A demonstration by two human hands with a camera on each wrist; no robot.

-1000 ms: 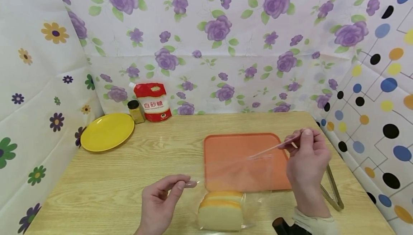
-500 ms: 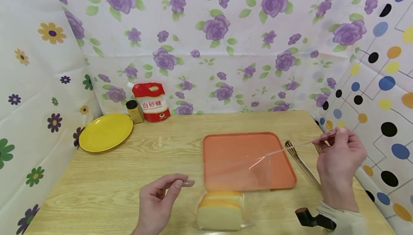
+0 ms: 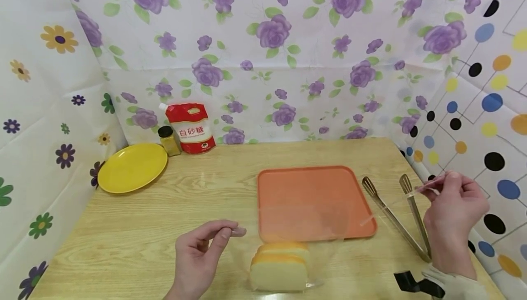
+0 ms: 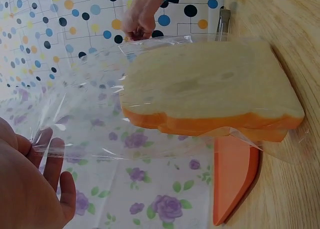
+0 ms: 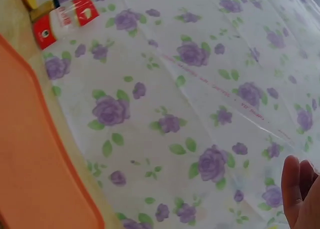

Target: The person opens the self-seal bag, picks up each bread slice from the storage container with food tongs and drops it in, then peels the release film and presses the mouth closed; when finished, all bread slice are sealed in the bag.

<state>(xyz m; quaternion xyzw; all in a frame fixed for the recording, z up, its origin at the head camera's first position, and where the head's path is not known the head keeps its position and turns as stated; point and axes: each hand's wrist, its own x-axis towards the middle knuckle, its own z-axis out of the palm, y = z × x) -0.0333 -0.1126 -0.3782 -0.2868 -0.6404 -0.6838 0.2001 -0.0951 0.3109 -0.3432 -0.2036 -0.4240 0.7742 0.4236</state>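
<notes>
Bread slices (image 3: pixel 278 276) stand inside a clear plastic bag (image 4: pixel 100 104) on the table's near side. My left hand (image 3: pixel 197 256) pinches a corner of the bag's upper edge between thumb and forefinger, left of the bread. Out to the right, my right hand (image 3: pixel 457 213) pinches one end of a thin clear strip (image 3: pixel 389 207), whose other end trails toward the orange tray (image 3: pixel 304 190). Small red print runs along the strip in the right wrist view. The bag's clear film overlaps the tray's near part in the head view.
Metal tongs (image 3: pixel 397 224) lie right of the tray, partly behind my right hand. At the back left are a yellow plate (image 3: pixel 132 168), a small black-lidded jar (image 3: pixel 169 141) and a red-and-white sugar pouch (image 3: pixel 191 128). Patterned cloth walls border the table.
My right hand has moved far to the right, drawing the strip from over the bag to right of the tray and uncovering the tongs. The left hand has stayed nearly in place.
</notes>
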